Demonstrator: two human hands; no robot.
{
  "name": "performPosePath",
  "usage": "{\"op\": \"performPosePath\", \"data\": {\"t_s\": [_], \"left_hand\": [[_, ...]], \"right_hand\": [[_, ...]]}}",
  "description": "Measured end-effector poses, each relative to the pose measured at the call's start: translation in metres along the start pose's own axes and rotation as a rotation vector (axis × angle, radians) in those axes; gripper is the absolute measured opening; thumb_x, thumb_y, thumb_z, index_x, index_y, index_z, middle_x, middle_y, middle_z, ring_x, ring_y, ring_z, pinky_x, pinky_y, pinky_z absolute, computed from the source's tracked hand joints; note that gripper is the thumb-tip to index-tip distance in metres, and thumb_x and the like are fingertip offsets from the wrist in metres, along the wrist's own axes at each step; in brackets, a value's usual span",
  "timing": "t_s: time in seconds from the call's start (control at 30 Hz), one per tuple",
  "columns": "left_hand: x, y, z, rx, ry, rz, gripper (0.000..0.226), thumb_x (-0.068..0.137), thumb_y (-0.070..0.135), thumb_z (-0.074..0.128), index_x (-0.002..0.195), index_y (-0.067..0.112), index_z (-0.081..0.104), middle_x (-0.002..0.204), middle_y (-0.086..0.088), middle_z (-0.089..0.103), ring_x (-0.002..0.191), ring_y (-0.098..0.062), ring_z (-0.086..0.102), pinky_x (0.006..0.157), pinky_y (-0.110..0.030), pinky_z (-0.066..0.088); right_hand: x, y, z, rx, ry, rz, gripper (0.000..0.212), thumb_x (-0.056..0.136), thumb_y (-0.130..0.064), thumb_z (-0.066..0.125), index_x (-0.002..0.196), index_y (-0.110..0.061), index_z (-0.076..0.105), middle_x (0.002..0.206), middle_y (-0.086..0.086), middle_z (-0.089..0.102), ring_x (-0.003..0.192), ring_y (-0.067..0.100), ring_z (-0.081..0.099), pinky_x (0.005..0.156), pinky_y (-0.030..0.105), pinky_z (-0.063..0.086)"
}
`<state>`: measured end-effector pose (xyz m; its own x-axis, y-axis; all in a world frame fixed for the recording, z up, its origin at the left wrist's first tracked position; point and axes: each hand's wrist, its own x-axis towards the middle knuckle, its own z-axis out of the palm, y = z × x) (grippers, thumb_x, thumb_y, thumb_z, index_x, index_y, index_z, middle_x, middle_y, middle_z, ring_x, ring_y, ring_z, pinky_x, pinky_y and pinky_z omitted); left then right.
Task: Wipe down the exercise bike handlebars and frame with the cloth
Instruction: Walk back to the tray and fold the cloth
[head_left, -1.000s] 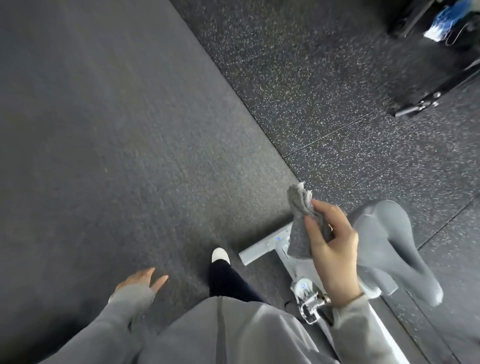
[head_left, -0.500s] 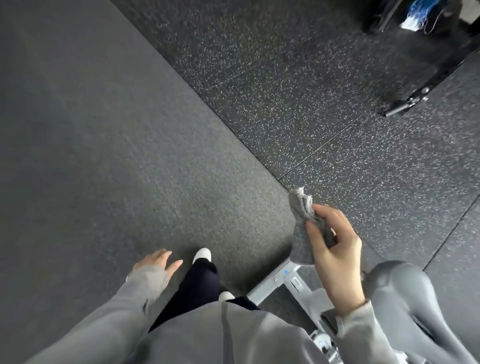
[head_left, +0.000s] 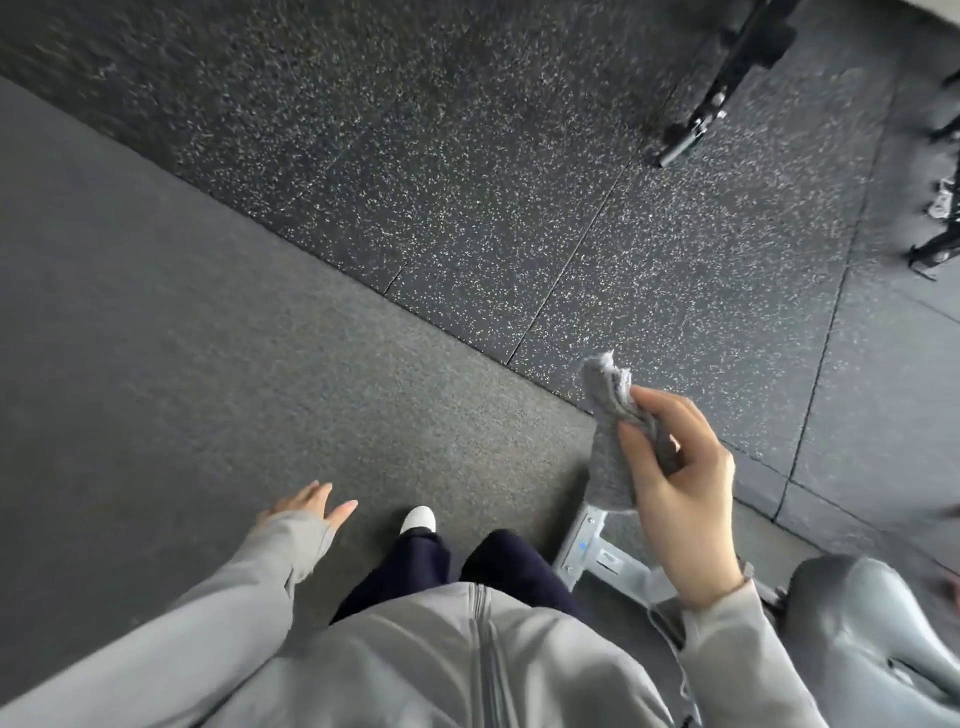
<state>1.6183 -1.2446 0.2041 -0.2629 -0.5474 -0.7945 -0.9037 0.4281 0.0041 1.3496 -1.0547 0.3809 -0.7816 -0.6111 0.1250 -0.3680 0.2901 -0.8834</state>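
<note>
My right hand (head_left: 680, 488) pinches a folded grey cloth (head_left: 608, 441) in the air, above the floor and apart from the bike. Below it lies the exercise bike's pale metal base bar (head_left: 587, 545), and the grey saddle (head_left: 862, 634) shows at the lower right. The handlebars are out of view. My left hand (head_left: 311, 506) hangs free at my left side with fingers spread and holds nothing.
A smooth dark mat (head_left: 182, 389) covers the left; speckled rubber floor tiles (head_left: 493, 182) fill the upper right. Black equipment legs (head_left: 696, 130) stand at the top right, more black frames (head_left: 940, 228) at the right edge. My white shoe (head_left: 418, 519) steps forward.
The view has turned and I have stepped along: the bike's saddle and base slid to the lower right corner. My right hand keeps its hold on the cloth; my left arm swung forward.
</note>
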Motion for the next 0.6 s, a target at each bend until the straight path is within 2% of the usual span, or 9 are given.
{"op": "performPosePath", "data": {"t_s": [0.17,0.3,0.37,0.43,0.47,0.53,0.6], "left_hand": [[0.038,0.050,-0.055,0.020,-0.024,0.047,0.062,0.092,0.058,0.021,0.145,0.027,0.014,0.157,0.010,0.008,0.144,-0.012,0.009,0.118,-0.036,0.010],[0.070,0.098,-0.088,0.098,-0.065,0.103,0.063,0.091,0.060,0.021,0.145,0.028,0.015,0.156,0.010,0.011,0.143,-0.014,0.010,0.117,-0.039,0.012],[0.087,0.130,-0.108,0.141,-0.072,0.139,0.063,0.091,0.060,0.023,0.145,0.027,0.016,0.156,0.009,0.013,0.143,-0.015,0.011,0.117,-0.040,0.012],[0.103,0.166,-0.130,0.185,-0.073,0.173,0.063,0.092,0.059,0.023,0.145,0.026,0.017,0.156,0.008,0.012,0.143,-0.015,0.011,0.118,-0.040,0.011],[0.110,0.184,-0.140,0.214,-0.068,0.179,0.063,0.092,0.058,0.022,0.145,0.025,0.017,0.156,0.008,0.012,0.143,-0.015,0.011,0.118,-0.040,0.011],[0.127,0.221,-0.163,0.293,-0.059,0.206,0.061,0.093,0.055,0.021,0.146,0.025,0.015,0.157,0.007,0.011,0.143,-0.015,0.010,0.118,-0.039,0.012],[0.142,0.262,-0.187,0.400,-0.058,0.250,0.056,0.096,0.046,0.025,0.146,0.025,0.013,0.157,0.006,0.008,0.144,-0.015,0.008,0.118,-0.039,0.012]], "right_hand": [[0.030,0.017,-0.011,0.009,0.126,0.084,0.029,0.085,0.004,0.061,0.099,-0.022,0.062,0.096,-0.013,0.062,0.069,-0.008,0.050,0.065,0.007,0.039],[0.054,0.042,-0.038,0.022,0.289,0.201,0.034,0.086,0.003,0.060,0.099,-0.028,0.063,0.097,-0.013,0.063,0.077,-0.004,0.054,0.072,0.009,0.043],[0.071,0.058,-0.055,0.025,0.359,0.244,0.038,0.087,0.001,0.060,0.098,-0.035,0.064,0.095,-0.004,0.065,0.075,0.005,0.054,0.072,0.021,0.046],[0.091,0.075,-0.073,0.015,0.417,0.292,0.040,0.088,-0.003,0.061,0.096,-0.042,0.063,0.092,0.003,0.063,0.068,0.014,0.050,0.066,0.038,0.046],[0.104,0.083,-0.082,0.004,0.442,0.308,0.040,0.088,-0.004,0.061,0.095,-0.043,0.062,0.090,0.003,0.063,0.064,0.017,0.048,0.062,0.041,0.046],[0.129,0.097,-0.103,-0.009,0.490,0.309,0.040,0.088,-0.004,0.061,0.096,-0.042,0.061,0.088,-0.002,0.062,0.061,0.015,0.047,0.058,0.037,0.046],[0.157,0.109,-0.125,0.002,0.534,0.270,0.035,0.087,0.001,0.061,0.097,-0.032,0.063,0.092,-0.008,0.062,0.066,0.002,0.051,0.061,0.017,0.044]]}}
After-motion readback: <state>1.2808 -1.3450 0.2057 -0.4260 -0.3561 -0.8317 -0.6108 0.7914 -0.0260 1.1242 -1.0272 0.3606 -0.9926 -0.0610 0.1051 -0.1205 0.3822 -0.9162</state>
